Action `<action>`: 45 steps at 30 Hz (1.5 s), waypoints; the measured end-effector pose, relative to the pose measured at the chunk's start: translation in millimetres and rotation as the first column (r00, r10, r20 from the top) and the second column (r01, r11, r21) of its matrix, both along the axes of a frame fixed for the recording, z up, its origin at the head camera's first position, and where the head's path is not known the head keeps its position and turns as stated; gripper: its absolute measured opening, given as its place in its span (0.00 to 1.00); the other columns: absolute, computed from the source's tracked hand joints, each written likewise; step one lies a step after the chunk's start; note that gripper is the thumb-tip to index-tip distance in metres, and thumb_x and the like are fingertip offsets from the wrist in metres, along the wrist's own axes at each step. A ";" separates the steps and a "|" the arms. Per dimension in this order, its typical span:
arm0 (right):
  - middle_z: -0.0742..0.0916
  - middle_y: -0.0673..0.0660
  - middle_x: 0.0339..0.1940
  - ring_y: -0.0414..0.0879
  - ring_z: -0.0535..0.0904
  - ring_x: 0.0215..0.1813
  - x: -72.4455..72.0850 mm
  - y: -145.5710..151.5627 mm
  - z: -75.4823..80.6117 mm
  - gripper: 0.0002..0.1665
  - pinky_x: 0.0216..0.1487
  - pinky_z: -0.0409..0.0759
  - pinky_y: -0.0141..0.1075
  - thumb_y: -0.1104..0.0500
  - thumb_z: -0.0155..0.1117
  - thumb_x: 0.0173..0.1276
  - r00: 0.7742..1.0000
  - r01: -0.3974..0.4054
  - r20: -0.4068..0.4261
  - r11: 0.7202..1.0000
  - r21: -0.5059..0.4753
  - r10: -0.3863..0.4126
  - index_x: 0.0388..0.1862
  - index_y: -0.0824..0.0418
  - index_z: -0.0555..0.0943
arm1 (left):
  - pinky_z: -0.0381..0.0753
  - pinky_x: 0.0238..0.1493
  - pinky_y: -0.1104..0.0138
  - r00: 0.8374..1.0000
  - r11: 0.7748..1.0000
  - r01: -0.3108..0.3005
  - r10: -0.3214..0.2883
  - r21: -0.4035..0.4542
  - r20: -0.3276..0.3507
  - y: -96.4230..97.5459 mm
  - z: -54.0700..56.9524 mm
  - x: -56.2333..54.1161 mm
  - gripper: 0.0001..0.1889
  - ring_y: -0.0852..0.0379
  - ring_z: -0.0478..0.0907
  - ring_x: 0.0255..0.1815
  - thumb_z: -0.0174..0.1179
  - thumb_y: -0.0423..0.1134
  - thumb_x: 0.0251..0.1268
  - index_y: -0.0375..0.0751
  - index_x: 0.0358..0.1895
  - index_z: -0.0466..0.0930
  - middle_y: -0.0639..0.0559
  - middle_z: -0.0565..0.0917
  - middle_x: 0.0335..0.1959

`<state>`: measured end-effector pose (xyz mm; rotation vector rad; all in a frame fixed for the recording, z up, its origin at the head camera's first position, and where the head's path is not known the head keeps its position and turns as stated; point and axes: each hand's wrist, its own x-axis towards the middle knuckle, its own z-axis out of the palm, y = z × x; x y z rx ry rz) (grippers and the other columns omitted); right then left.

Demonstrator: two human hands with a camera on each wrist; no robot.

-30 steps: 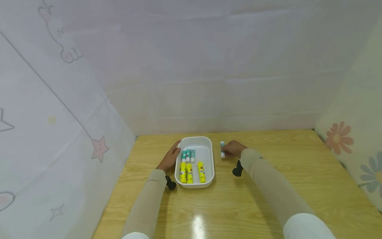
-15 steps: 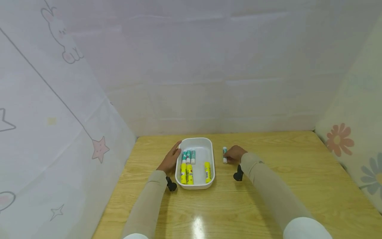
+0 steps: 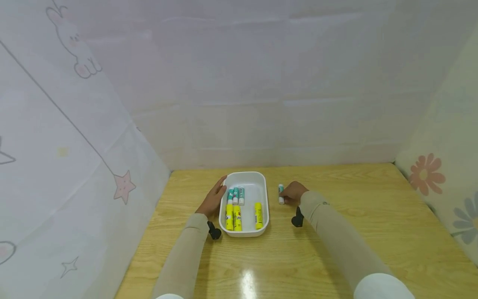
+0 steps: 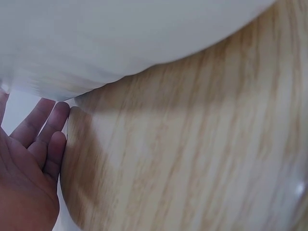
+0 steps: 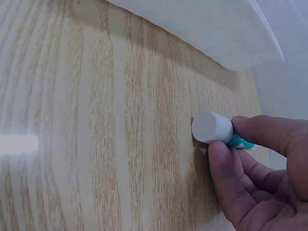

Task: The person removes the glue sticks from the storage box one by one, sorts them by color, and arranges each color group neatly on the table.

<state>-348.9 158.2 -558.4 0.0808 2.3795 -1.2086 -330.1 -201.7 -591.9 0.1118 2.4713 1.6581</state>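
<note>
My right hand [image 3: 295,192] pinches a green-and-white glue stick [image 3: 281,194] between thumb and fingers, just right of the white tray [image 3: 267,187]. In the right wrist view the glue stick's white end [image 5: 207,127] points toward the camera, low over the wood. My left hand [image 3: 213,200] rests along the tray's left side, its fingers fairly straight in the left wrist view against the outer wall [image 4: 120,38]. Inside the tray, green-and-white glue sticks [image 3: 236,196] lie side by side. In front of them are two yellow glue sticks [image 3: 233,218]; another yellow glue stick [image 3: 258,216] lies apart at the right.
The tray stands on a wooden table [image 3: 328,245]. A pale cloth [image 3: 239,104] hangs behind, with printed sheets at the left and right. A black wrist mount [image 3: 297,218] sits below the right wrist, and another mount [image 3: 214,230] by the left.
My right hand has drawn the green-and-white glue stick slightly nearer and to the right. The lone yellow glue stick has rolled toward the tray's right wall. My left hand stays put.
</note>
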 end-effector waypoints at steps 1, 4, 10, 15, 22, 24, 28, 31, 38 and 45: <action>0.86 0.56 0.23 0.43 0.81 0.24 0.3 0.3 0.9 0.15 0.31 0.79 0.34 0.55 0.65 0.67 1.000 -0.002 -0.007 1.000 0.007 0.002 0.36 0.68 0.85 | 0.62 0.66 0.41 1.000 1.000 0.001 -0.001 0.001 0.001 0.0 -0.6 -0.5 0.26 0.45 0.70 0.65 0.43 0.60 0.76 0.81 0.73 0.52 0.48 0.67 0.70; 0.86 0.56 0.21 0.43 0.81 0.25 2.1 1.4 4.2 0.15 0.32 0.78 0.34 0.54 0.65 0.67 1.000 -0.016 -0.026 0.999 0.037 0.017 0.35 0.67 0.85 | 0.62 0.66 0.41 1.000 1.000 0.005 -0.005 0.004 0.004 -0.1 -1.8 -1.8 0.25 0.45 0.70 0.65 0.43 0.60 0.76 0.81 0.73 0.52 0.48 0.67 0.70; 0.86 0.54 0.21 0.43 0.82 0.26 11.0 2.0 11.4 0.16 0.37 0.79 0.35 0.53 0.65 0.68 0.999 -0.029 -0.042 0.998 0.050 0.031 0.37 0.67 0.86 | 0.61 0.66 0.42 1.000 1.000 0.003 -0.003 0.014 0.015 1.6 -0.1 -4.3 0.25 0.46 0.69 0.65 0.44 0.62 0.74 0.84 0.72 0.53 0.50 0.67 0.70; 0.86 0.55 0.21 0.43 0.82 0.25 9.8 3.0 10.6 0.15 0.38 0.79 0.36 0.54 0.66 0.67 0.999 -0.020 -0.041 0.999 0.051 0.022 0.35 0.67 0.86 | 0.62 0.66 0.42 1.000 1.000 0.008 -0.009 0.017 0.013 4.1 2.0 -4.7 0.27 0.45 0.69 0.66 0.45 0.65 0.72 0.82 0.72 0.53 0.49 0.66 0.71; 0.86 0.55 0.19 0.42 0.80 0.21 -2.7 10.0 -9.4 0.15 0.31 0.79 0.35 0.53 0.68 0.64 0.999 0.007 -0.036 0.999 0.054 -0.005 0.34 0.66 0.86 | 0.67 0.64 0.44 0.999 0.999 0.035 -0.034 0.030 -0.022 6.5 -3.8 -2.7 0.27 0.46 0.74 0.61 0.44 0.61 0.75 0.76 0.74 0.52 0.47 0.68 0.70; 0.86 0.55 0.20 0.41 0.80 0.21 -4.9 10.7 -14.5 0.15 0.29 0.80 0.34 0.53 0.69 0.63 0.999 0.014 -0.035 0.999 0.037 -0.013 0.36 0.66 0.86 | 0.67 0.63 0.45 0.999 0.998 0.048 -0.048 0.032 -0.015 7.3 3.4 1.3 0.27 0.45 0.74 0.60 0.44 0.56 0.77 0.72 0.76 0.52 0.44 0.68 0.70; 0.87 0.56 0.23 0.43 0.81 0.23 -6.3 11.6 -19.2 0.16 0.29 0.80 0.35 0.53 0.69 0.63 0.999 0.025 -0.047 1.000 0.003 -0.025 0.37 0.67 0.86 | 0.65 0.65 0.44 0.999 0.998 0.046 -0.046 0.033 -0.006 7.7 4.8 -0.6 0.27 0.46 0.73 0.62 0.44 0.57 0.77 0.73 0.76 0.52 0.46 0.67 0.70; 0.87 0.56 0.28 0.45 0.83 0.28 -5.3 12.0 -16.6 0.16 0.32 0.81 0.37 0.53 0.68 0.63 0.998 0.026 -0.050 0.999 -0.021 -0.027 0.39 0.67 0.85 | 0.65 0.65 0.45 1.000 0.999 0.027 -0.027 0.036 -0.014 7.8 -1.9 -5.6 0.28 0.46 0.72 0.63 0.44 0.61 0.74 0.77 0.74 0.52 0.49 0.68 0.70; 0.87 0.56 0.34 0.46 0.84 0.34 -4.0 10.7 -9.1 0.22 0.36 0.83 0.38 0.54 0.68 0.64 0.998 0.008 -0.054 1.000 -0.020 -0.009 0.49 0.69 0.82 | 0.67 0.64 0.45 0.999 0.999 0.026 -0.024 0.044 -0.030 9.0 -1.3 -5.8 0.29 0.46 0.73 0.61 0.45 0.64 0.72 0.76 0.74 0.53 0.47 0.69 0.69; 0.87 0.58 0.39 0.47 0.84 0.38 -1.5 13.8 -3.8 0.27 0.40 0.83 0.39 0.54 0.68 0.64 0.999 -0.003 -0.044 1.000 -0.017 0.003 0.55 0.71 0.79 | 0.67 0.64 0.46 0.999 0.997 0.046 -0.044 0.067 -0.028 10.6 -1.6 -5.4 0.28 0.46 0.72 0.62 0.45 0.64 0.72 0.78 0.74 0.53 0.48 0.68 0.69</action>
